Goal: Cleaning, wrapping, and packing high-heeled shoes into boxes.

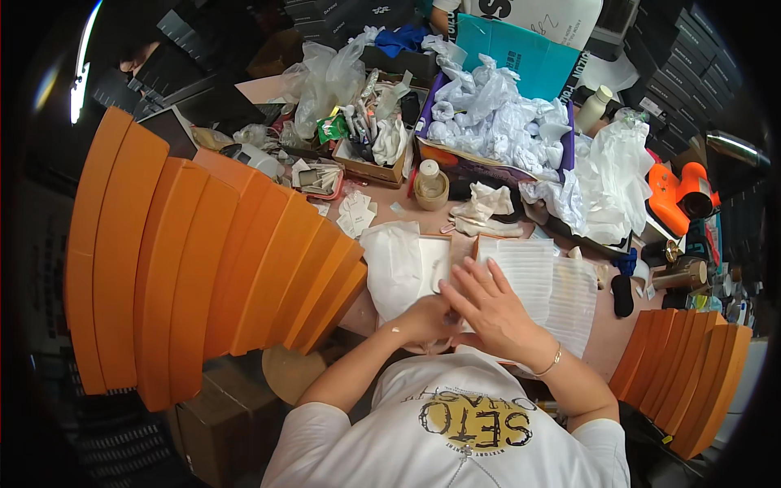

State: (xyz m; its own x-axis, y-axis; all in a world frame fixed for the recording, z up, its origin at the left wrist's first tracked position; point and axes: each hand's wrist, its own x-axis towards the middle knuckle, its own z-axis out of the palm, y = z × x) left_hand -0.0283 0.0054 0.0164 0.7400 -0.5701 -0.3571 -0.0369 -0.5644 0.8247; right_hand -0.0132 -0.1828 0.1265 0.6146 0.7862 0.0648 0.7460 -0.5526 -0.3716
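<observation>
My left hand (425, 320) is bent at the wrist, low over the front of the table. Its fingers curl inward, partly hidden behind my other hand. A small dark spot shows by the fingertips, but I cannot make out what it is. My right hand (498, 315) is raised just beside it, fingers stretched and apart, nothing in them. Beyond the hands lies an open orange box lined with white tissue paper (392, 259). White ribbed packing sheets (521, 272) lie to the right of the tissue and reach under my right hand.
Tall orange boxes (175, 268) stand in a row at left, with more orange boxes (679, 366) at right. At the back are a purple bin (568, 150) of crumpled white paper, a carton (358, 165) of small items, a jar (430, 191) and an orange tape dispenser (669, 203).
</observation>
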